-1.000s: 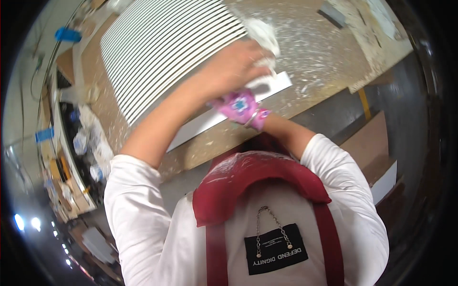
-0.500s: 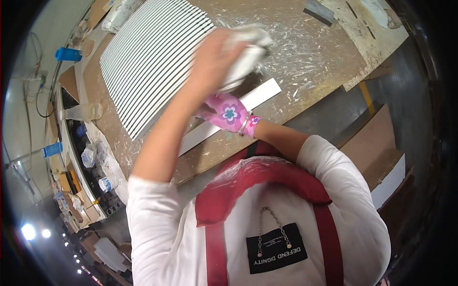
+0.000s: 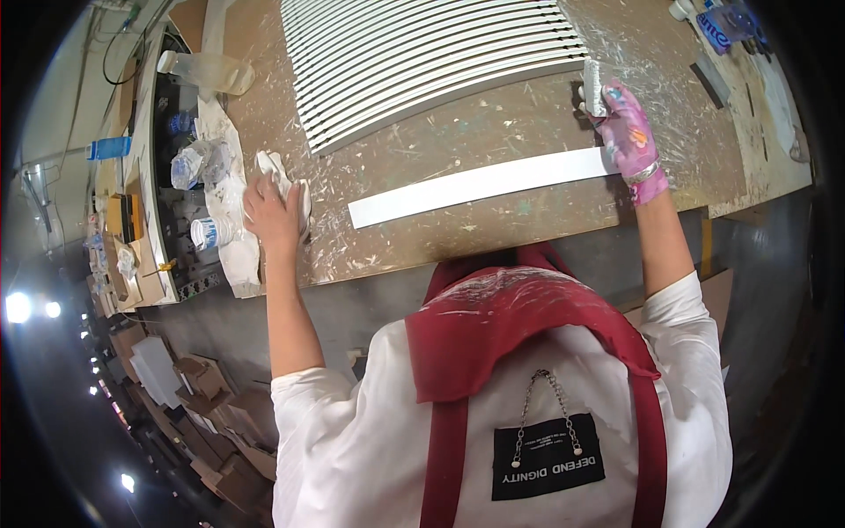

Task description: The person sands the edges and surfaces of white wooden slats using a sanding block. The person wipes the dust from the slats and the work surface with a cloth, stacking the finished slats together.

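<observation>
My bare left hand [image 3: 273, 211] lies with its fingers spread on a crumpled white cloth [image 3: 304, 211] at the table's left front. On the right, my right hand [image 3: 629, 132], in a pink flowered glove, is closed around a small whitish block with a ridged edge [image 3: 594, 88]; its exact kind is unclear. A long white strip [image 3: 475, 182] stretches across the near part of the table, its right end just under the gloved hand. Beyond it lies a panel of many parallel white slats [image 3: 431, 62] with dark gaps, near the block.
The worn brown table [image 3: 519, 132] is specked with white. Along its left side are a translucent bottle [image 3: 211, 72], a crumpled clear plastic bag [image 3: 198, 165] and a white-and-blue tub [image 3: 209, 233]. A grey bar [image 3: 709, 82] and a blue-labelled bottle [image 3: 726, 26] lie at the far right.
My left hand has moved from the slats with the white cloth to the table's left front. My right hand has gone right from the strip's middle and now grips the whitish block.
</observation>
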A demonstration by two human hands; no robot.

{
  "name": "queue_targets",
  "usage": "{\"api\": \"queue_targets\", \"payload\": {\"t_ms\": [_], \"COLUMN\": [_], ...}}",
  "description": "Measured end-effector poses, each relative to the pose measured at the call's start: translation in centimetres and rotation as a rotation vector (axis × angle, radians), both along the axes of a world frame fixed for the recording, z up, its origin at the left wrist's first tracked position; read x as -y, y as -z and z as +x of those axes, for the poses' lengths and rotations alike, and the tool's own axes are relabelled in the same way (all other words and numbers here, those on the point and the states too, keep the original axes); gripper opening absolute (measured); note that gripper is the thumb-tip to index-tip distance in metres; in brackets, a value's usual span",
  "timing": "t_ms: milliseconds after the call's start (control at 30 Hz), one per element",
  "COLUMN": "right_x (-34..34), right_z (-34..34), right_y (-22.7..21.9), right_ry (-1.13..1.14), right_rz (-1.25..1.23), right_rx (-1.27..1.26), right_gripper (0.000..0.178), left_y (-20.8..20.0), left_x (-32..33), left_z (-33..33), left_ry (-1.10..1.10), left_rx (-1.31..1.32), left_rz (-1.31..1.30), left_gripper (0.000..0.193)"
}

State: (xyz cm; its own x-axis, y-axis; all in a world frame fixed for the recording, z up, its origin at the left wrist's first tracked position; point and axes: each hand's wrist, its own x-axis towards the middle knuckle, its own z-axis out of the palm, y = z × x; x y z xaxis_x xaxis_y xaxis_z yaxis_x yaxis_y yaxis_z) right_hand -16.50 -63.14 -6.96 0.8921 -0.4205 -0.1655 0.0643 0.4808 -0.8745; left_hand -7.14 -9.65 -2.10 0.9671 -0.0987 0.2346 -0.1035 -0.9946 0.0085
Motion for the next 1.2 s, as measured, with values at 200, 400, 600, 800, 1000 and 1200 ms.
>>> {"api": "queue_targets", "payload": {"t_ms": [200, 400, 600, 800, 1000, 1200], "right_x": [4.0, 2.7, 0.9, 3.0, 3.6, 3.7], "right_z": [1.9, 4.4, 0.3, -2.8, -1.3, -1.8], "right_y": [2.0, 0.3, -3.0, -3.1, -4.4, -3.1], "right_ry": [-0.226, -0.069, 0.015, -0.019, -0.004, -0.166], "right_rz": [-0.51, -0.132, -0.175, -0.104, -0.755, -1.183], "right_rx": [0.355, -0.116, -0.22, -0.172, -0.411, -0.368], "right_gripper": [0.05, 0.033, 0.04, 0.035, 0.043, 0.042], "left_y": [-1.8, 1.0, 0.0, -0.4, -0.4, 1.1], "left_x": [6.6, 10.0, 9.5, 9.5, 18.7, 20.6], "left_z": [1.3, 0.8, -1.6, -2.0, -2.8, -2.7], "left_ry": [0.197, 0.021, -0.184, 0.249, 0.662, 0.603], "left_rx": [-0.006, -0.362, -0.196, 0.087, -0.187, -0.225], "left_rz": [-0.068, -1.367, -1.215, -0.262, -0.389, -0.449], "left_gripper": [0.056, 0.06, 0.057, 0.048, 0.047, 0.044]}}
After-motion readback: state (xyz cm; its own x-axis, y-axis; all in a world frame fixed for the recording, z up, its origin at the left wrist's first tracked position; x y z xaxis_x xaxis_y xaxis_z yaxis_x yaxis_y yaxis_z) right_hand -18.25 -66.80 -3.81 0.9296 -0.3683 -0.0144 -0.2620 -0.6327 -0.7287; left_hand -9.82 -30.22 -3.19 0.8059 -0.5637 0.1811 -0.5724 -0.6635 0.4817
